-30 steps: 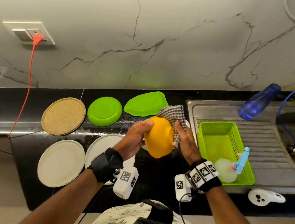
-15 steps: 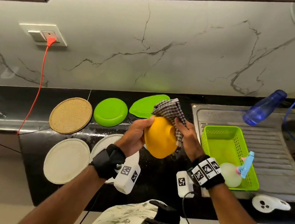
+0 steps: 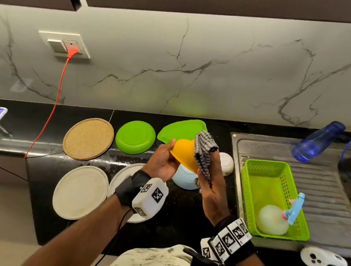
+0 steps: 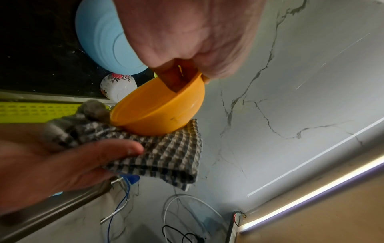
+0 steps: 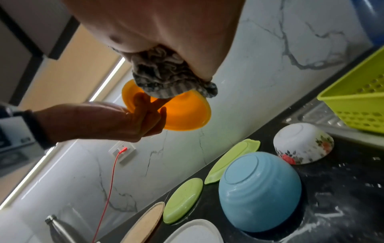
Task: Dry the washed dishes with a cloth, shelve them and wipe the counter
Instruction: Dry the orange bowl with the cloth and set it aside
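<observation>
The left hand (image 3: pixel 163 161) pinches the rim of the yellow bowl (image 3: pixel 186 154); the right hand (image 3: pixel 212 185) grips the checked cloth (image 3: pixel 203 153) against its underside, above a blue bowl (image 3: pixel 185 178).

A bright light strip (image 4: pixel 311 197) under the cabinet lights the marble wall (image 3: pixel 202 79) evenly. The black desk (image 3: pixel 179 214) shows glare. Both wrist views bend strongly at the edges, and the near hands there are blurred.
</observation>
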